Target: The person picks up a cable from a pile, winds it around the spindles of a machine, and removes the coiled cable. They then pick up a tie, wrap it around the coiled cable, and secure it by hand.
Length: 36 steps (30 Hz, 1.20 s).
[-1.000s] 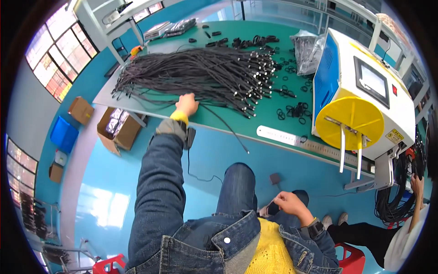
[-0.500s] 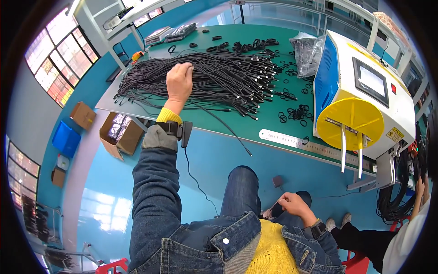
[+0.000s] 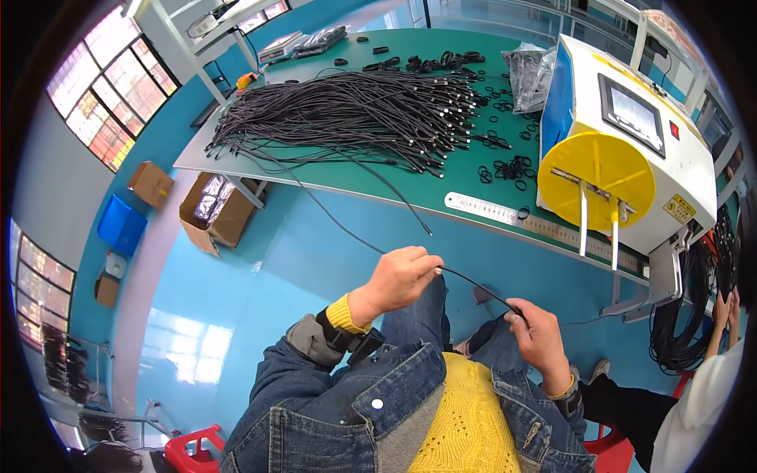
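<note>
A black cable (image 3: 478, 286) stretches over my lap between my two hands. My left hand (image 3: 400, 280) is closed in a pinch around it. From there the cable runs back up past the table edge to the large pile of black cables (image 3: 331, 114) with pale plugs at their right ends. Near its right end, my right hand (image 3: 539, 337) grips the same cable; the fingers partly hide that end. Another loose cable (image 3: 394, 193) hangs from the pile over the front edge of the green table (image 3: 394, 49).
At the table's right stands a white machine (image 3: 670, 181) with a yellow disc (image 3: 583, 162) and two prongs. A steel ruler (image 3: 481, 206) lies along the front edge. Small black rings (image 3: 514, 168) are scattered nearby. A co-worker's hands (image 3: 721, 315) are at far right by hanging cables (image 3: 678, 323).
My left hand has come down from the cable pile to above my lap, drawing a cable out. My right hand has risen a little and now holds that cable too.
</note>
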Motion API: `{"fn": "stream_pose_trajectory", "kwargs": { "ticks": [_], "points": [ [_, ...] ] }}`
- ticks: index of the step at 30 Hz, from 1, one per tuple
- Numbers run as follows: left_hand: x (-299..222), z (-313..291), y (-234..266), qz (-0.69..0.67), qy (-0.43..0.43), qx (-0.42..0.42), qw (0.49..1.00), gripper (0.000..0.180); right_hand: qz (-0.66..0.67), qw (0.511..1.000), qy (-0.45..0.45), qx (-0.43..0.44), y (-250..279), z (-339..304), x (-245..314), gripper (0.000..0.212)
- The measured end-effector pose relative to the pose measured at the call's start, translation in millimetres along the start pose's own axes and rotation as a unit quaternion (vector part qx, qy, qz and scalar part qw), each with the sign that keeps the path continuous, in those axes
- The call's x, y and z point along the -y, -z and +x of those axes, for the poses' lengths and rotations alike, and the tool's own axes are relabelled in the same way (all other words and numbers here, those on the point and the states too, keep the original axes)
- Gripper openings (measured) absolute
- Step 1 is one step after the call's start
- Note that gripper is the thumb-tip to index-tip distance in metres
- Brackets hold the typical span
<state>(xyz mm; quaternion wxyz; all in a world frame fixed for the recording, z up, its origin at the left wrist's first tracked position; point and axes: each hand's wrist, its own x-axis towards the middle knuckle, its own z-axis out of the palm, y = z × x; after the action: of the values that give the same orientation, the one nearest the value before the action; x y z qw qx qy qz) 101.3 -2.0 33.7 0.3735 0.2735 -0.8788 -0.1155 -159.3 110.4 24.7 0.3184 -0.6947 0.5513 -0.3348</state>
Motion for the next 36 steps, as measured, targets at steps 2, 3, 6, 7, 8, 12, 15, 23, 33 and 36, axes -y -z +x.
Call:
{"fn": "stream_pose_trajectory", "kwargs": {
  "ticks": [2,3,6,7,8,12,15,23,33,36],
  "points": [
    [-8,0,-13,-0.016,0.009,0.023,1.0,0.016,-0.062,0.996,0.047,-0.052,0,-7,1,0.033],
    [-19,6,-16,-0.016,0.008,0.025,1.0,0.016,-0.124,0.982,0.093,-0.103,1,-9,3,0.03],
    [-59,29,-23,-0.045,-0.062,0.096,0.992,0.016,-0.229,0.947,0.139,-0.18,16,-19,13,0.028],
    [-77,39,-23,-0.083,-0.097,0.107,0.986,0.017,-0.272,0.93,0.142,-0.204,27,-21,18,0.028],
    [-96,49,-21,-0.124,-0.133,0.119,0.976,0.018,-0.316,0.91,0.141,-0.227,38,-25,22,0.028],
    [-136,94,-17,-0.114,-0.172,0.083,0.975,0.014,-0.293,0.822,0.197,-0.445,75,-28,26,0.025],
    [-99,151,-57,-0.12,-0.142,-0.032,0.982,0.009,-0.342,0.791,0.15,-0.484,101,1,12,0.02],
    [-73,189,-98,-0.236,0.032,-0.06,0.969,0.012,-0.26,0.787,0.119,-0.547,108,60,-42,0.012],
    [-63,194,-107,-0.242,0.056,-0.057,0.967,0.012,-0.194,0.797,0.053,-0.57,108,76,-56,0.01],
    [-56,192,-110,-0.279,0.08,-0.068,0.955,0.012,-0.177,0.807,0.037,-0.562,97,58,-62,0.01]
  ]
}}
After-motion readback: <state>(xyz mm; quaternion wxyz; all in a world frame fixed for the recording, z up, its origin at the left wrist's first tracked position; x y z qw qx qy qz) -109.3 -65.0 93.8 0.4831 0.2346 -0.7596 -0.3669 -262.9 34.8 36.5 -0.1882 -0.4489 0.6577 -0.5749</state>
